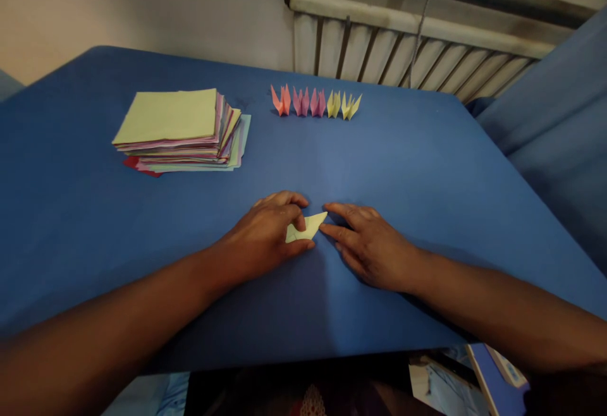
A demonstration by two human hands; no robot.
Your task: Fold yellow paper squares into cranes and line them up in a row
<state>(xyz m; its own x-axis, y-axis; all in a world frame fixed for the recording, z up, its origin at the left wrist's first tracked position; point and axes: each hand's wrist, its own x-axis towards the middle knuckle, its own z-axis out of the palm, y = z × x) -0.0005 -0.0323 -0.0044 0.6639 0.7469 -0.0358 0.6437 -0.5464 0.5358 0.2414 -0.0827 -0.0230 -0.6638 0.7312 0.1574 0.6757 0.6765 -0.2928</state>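
Observation:
A small folded piece of pale yellow paper (306, 227) lies on the blue table (403, 169) near its front edge. My left hand (265, 236) has its fingers curled over the paper's left end and pinches it against the table. My right hand (372, 245) lies flat beside it, fingers stretched out, with the fingertips touching the paper's right tip.
A stack of coloured paper sheets (180, 128) sits at the back left. A row of several folded paper figures (315, 101), orange, pink and yellow, stands at the back centre. A radiator (403, 49) runs along the wall behind. Blue fabric (559, 119) lies at the right.

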